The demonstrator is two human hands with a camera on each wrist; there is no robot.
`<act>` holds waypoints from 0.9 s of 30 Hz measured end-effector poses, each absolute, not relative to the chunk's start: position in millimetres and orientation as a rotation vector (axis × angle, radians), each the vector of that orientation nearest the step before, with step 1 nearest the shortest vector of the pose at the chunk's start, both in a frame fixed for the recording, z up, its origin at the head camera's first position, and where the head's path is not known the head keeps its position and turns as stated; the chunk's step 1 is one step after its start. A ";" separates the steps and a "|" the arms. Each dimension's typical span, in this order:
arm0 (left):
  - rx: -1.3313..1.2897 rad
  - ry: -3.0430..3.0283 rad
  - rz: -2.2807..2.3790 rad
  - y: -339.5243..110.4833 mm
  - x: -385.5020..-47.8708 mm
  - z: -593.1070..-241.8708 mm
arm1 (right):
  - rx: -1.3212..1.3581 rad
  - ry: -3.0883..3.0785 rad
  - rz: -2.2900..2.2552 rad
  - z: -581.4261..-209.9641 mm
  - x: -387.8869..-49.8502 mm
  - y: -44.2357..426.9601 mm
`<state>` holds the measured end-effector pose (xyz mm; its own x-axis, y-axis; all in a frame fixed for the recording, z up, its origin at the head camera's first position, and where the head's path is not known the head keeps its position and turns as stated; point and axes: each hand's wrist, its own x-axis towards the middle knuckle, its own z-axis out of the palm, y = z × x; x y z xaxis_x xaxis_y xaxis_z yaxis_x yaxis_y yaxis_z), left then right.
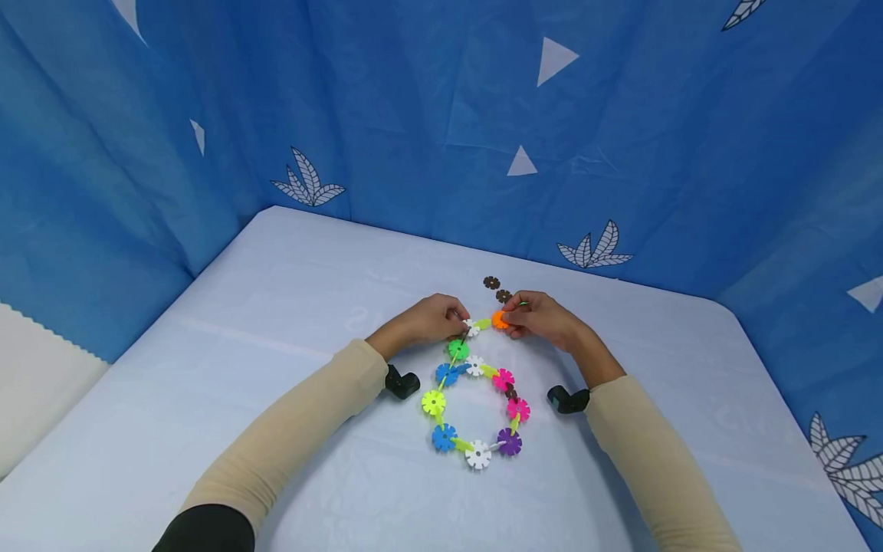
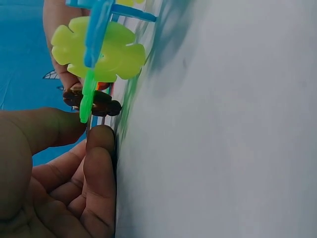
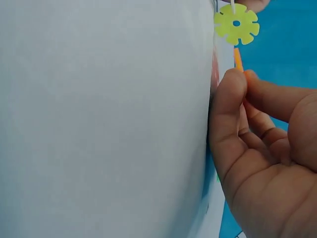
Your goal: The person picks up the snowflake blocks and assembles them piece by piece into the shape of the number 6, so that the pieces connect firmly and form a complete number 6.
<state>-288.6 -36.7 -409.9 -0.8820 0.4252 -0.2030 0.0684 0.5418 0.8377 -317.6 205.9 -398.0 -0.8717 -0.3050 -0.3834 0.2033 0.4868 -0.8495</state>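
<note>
My left hand (image 1: pixel 433 319) pinches a white flower-shaped disc (image 1: pixel 472 328) between thumb and fingertips. Opposite it, my right hand (image 1: pixel 546 318) pinches an orange flower-shaped disc (image 1: pixel 500 320) by its edge. Between these two sits a yellow-green disc (image 3: pixel 237 25), very close to the orange one; whether those two are joined I cannot tell. Below the white disc, a brown disc (image 2: pixel 101 103) and a green disc (image 1: pixel 458 350) lead down to a ring of linked discs on the table, among them a blue disc (image 1: pixel 444 437) and a purple disc (image 1: pixel 509 442).
Two loose brown discs, the farther brown disc (image 1: pixel 491 283) and the nearer brown disc (image 1: pixel 503 296), lie just behind the hands. Black wrist devices stick out inward from both forearms. A blue patterned curtain (image 1: pixel 441 115) rises behind the white table (image 1: pixel 310 284).
</note>
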 end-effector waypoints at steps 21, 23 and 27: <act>0.370 2.373 1.318 -34.7 -287.4 -409.1 | -0.111 2.191 -1.470 -402.8 -311.1 204.8; 0.360 2.378 1.312 -34.2 -287.0 -408.6 | -0.141 2.197 -1.466 -404.0 -310.5 203.8; 0.346 2.388 1.308 -34.1 -286.8 -408.4 | -0.187 2.213 -1.461 -405.4 -309.5 201.5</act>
